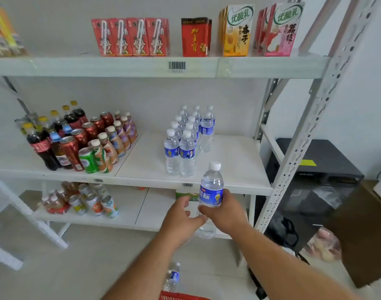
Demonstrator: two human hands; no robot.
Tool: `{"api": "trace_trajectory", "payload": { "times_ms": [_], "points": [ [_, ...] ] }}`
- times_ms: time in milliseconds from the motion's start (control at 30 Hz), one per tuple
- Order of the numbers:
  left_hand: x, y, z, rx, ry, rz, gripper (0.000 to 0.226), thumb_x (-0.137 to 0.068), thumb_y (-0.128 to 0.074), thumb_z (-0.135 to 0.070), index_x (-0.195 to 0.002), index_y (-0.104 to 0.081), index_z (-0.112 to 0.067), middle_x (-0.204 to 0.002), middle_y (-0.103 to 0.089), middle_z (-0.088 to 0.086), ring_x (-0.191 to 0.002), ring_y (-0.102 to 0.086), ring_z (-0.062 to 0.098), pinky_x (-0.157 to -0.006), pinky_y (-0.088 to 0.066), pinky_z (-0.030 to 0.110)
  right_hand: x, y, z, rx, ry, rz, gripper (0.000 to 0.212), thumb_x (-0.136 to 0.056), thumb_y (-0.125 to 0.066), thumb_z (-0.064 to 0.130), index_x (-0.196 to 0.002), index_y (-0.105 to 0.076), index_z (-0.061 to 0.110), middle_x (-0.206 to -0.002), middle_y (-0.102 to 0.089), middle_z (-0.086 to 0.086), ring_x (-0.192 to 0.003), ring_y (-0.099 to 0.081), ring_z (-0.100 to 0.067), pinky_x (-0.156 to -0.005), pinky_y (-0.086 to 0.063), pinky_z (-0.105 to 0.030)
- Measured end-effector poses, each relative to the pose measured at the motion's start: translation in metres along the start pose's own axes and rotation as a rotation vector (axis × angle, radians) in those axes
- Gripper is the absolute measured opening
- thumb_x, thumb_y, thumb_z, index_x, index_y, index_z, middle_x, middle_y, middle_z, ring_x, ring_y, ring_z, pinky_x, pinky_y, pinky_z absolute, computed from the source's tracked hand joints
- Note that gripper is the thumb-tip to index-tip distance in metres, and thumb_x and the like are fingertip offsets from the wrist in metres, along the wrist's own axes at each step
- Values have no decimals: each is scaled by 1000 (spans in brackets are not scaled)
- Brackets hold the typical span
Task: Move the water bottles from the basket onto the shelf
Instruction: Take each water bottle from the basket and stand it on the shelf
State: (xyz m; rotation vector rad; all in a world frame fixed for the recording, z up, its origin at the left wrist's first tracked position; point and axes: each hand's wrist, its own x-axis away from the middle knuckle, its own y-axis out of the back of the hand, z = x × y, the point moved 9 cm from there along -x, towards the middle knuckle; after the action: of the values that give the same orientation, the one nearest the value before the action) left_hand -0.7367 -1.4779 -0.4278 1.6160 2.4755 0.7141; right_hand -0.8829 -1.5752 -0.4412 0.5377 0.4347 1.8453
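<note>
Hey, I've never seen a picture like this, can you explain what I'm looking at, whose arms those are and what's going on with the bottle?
One picture, from a camera worn on a person's head, looking down at their own arms. The right hand grips a water bottle upright in front of the shelf; the left hand touches its lower part. More water bottles already stand in rows on that shelf, with sodas and cans further left. Juice cartons sit on the board above. At the bottom edge, a red basket holds another bottle.
</note>
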Motion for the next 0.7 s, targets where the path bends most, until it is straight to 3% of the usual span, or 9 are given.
{"api": "trace_trajectory", "payload": {
  "times_ms": [133,333,533,700],
  "points": [
    [3,2,-17,9,-43,16,87,-74,-83,-41,-147,-38,-26,-141,-47,-8,-114,-56,9,-95,-52,34,7,24,17,44,37,-32,56,-70,-86,46,-116,-57,31,-100,-70,13,-90,-68,-13,-78,-55,-33],
    [-6,-16,-32,33,-71,60,86,-75,-83,-36,-147,-37,-27,-144,-47,-6,-116,-55,9,-95,-49,30,1,47,24,69,64,-66,56,-73,-87,43,-117,-55,29,-101,-69,11,-84,-64,-7,-63,-45,-22],
    [-45,-39,-43,56,-37,48,89,-74,-84,-37,-148,-36,-28,-146,-46,-7,-117,-56,10,-99,-50,35,-49,58,17,64,84,-50,60,-72,-89,45,-119,-56,29,-103,-70,9,-90,-68,-13,-77,-56,-30],
    [-93,-55,-54,60,22,-29,85,-75,-83,-37,-147,-37,-30,-146,-46,-7,-120,-55,11,-100,-50,37,-112,67,12,39,117,0,62,-74,-89,45,-123,-56,27,-105,-69,10,-90,-66,-13,-77,-53,-27]
  ]
}}
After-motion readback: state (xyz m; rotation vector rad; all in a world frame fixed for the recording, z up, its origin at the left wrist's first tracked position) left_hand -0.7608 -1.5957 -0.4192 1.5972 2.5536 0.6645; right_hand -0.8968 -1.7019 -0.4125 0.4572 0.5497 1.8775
